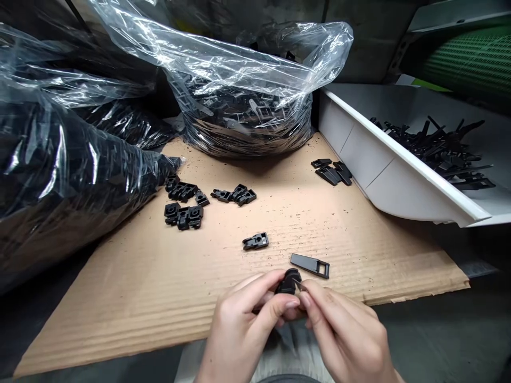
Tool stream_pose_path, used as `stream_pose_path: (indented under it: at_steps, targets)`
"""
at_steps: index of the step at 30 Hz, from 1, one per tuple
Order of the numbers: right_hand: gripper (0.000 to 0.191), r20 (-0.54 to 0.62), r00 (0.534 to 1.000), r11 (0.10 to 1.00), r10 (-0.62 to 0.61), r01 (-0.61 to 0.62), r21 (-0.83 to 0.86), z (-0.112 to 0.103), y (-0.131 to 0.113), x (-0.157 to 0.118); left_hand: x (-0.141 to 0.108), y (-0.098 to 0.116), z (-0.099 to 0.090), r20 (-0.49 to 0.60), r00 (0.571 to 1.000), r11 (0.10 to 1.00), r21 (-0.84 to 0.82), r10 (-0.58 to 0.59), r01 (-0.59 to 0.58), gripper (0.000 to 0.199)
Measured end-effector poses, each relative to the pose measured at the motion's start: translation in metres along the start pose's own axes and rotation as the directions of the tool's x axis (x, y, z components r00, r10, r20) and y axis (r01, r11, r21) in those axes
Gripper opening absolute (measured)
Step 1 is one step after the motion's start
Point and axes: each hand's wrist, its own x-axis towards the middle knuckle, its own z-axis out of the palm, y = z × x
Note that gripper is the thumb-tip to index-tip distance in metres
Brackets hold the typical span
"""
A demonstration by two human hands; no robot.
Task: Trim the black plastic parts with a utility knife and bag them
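Near the cardboard's front edge, my left hand (249, 314) is closed around a small black plastic part (288, 282) with a rounded top. My right hand (345, 324) meets it from the right, thumb and forefinger pinched on a thin, dark, pointed piece (298, 285) whose tip touches the part or lies just beside it. What exactly this piece is cannot be made out. Just beyond my fingers lies a flat black tapered lever (309, 265) with a rectangular opening at one end. A single black jointed clip (256, 241) rests farther up and to the left.
Small groups of black clips (183, 215) lie on the cardboard sheet (159, 287) at left. Several black levers (332, 172) sit beside a white bin (383, 154) holding more. Clear plastic bags of black parts stand behind (247, 106) and at left (72, 175).
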Motion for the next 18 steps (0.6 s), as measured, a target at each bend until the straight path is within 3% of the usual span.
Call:
stream_pose_path:
  at_steps: [6,9,13,16,18]
  targets:
    - [0.028,0.059,0.998,0.999,0.029,-0.029,0.012,-0.002,0.0,0.006,0.001,0.001,0.001,-0.011,0.996,0.993,0.082,0.085,-0.083,0.013]
    - [0.019,0.169,0.978,0.989,0.118,-0.131,0.067,-0.006,-0.001,0.011,0.002,0.0,0.0,0.008,0.992,0.982,0.136,0.129,-0.129,0.011]
    - [0.02,0.29,0.931,0.945,0.222,-0.279,0.172,-0.013,-0.001,0.015,0.001,-0.002,-0.002,0.018,0.993,0.984,0.132,0.117,-0.118,0.012]
    - [0.018,0.193,0.949,0.945,0.25,-0.283,0.166,-0.017,-0.002,0.018,0.001,-0.004,-0.003,0.014,0.994,0.983,0.147,0.113,-0.113,0.015]
    - [0.019,0.149,0.95,0.956,0.275,-0.286,0.059,-0.016,-0.004,0.023,0.003,-0.004,-0.001,0.015,0.989,0.971,0.186,0.148,-0.149,0.016]
